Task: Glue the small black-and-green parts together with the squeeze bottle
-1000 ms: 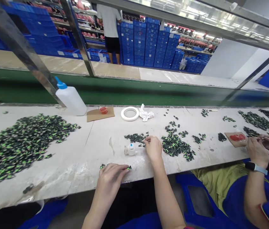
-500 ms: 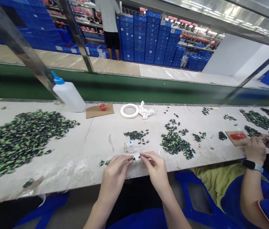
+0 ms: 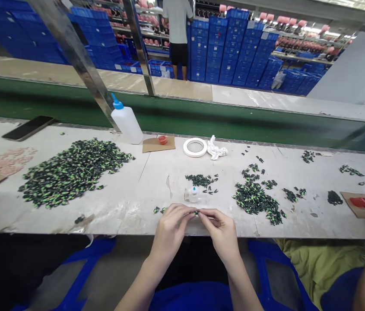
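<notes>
Dark green-marked piece (image 3: 195, 212) is pinched between the fingertips of the left hand (image 3: 172, 226) and those of the right hand (image 3: 223, 231), just above the near part of the table (image 3: 130, 220). Such a light grip at the very tips is probably used because so small a thing would be hidden by a fuller grasp, and it seems to be brought in from both sides so that it can be steadied and finely turned. Thumb and forefinger are closed together on each hand, clamped on opposite ends of the piece; whether one part or two joined ones are held cannot be told, since most of it is covered. Two similar pieces (image 3: 156, 210) are left beside the left knuckles, perhaps to be kept apart from the big pile (image 3: 75, 172) farther left. Beyond the fingertips, a little bottle with a blue tip (image 3: 194, 195) and a cluster of dark bits (image 3: 198, 179) are set, likely so that either can be reached with little arm travel. A mixed heap (image 3: 255, 196) is placed to the right of the right hand, while the tape roll (image 3: 186, 147) and the large bottle (image 3: 128, 125) are stood back near the far edge, presumably to leave elbow room.
</notes>
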Available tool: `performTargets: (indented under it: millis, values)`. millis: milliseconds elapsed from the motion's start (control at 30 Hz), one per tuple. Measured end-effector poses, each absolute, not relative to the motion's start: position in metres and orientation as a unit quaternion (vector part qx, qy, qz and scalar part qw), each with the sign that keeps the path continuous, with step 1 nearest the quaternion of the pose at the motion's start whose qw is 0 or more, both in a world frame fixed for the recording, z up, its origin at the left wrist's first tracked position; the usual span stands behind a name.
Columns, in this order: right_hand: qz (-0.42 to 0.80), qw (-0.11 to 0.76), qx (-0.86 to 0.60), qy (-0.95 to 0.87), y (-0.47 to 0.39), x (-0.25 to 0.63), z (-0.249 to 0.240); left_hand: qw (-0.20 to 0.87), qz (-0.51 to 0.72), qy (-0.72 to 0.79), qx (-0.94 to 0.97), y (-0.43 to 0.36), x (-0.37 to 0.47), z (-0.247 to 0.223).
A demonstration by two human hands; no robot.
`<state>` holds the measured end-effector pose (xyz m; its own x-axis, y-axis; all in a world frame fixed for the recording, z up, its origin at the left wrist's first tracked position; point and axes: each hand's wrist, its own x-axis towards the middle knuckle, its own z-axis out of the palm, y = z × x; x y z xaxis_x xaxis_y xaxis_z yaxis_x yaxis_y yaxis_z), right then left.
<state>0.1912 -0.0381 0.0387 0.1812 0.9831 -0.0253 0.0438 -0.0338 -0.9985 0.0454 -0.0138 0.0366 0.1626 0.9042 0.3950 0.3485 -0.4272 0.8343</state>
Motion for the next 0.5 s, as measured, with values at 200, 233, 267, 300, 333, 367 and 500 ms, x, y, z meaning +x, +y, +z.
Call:
performTargets:
  millis: [200, 233, 267, 300, 333, 367, 500]
  values:
    - [0.435, 0.537, -0.537, -0.485, -0.037, 0.195, 0.040, 0.378, 0.443, 0.444, 0.681, -0.013, 0.043, 0.042]
    - [0.426, 0.542, -0.535, -0.488, -0.037, 0.195, 0.039, 0.389, 0.442, 0.447, 0.673, -0.013, 0.044, 0.044]
    - [0.419, 0.547, -0.535, -0.490, -0.038, 0.195, 0.039, 0.398, 0.440, 0.452, 0.666, -0.013, 0.044, 0.045]
    - [0.412, 0.552, -0.535, -0.490, -0.038, 0.194, 0.038, 0.407, 0.439, 0.457, 0.657, -0.014, 0.045, 0.047]
    - [0.405, 0.556, -0.536, -0.489, -0.038, 0.193, 0.036, 0.415, 0.438, 0.464, 0.649, -0.015, 0.046, 0.048]
    - [0.398, 0.561, -0.535, -0.491, -0.039, 0.192, 0.035, 0.422, 0.437, 0.470, 0.641, -0.016, 0.046, 0.050]
    - [0.362, 0.578, -0.528, -0.507, -0.040, 0.189, 0.030, 0.422, 0.436, 0.498, 0.619, -0.021, 0.050, 0.053]
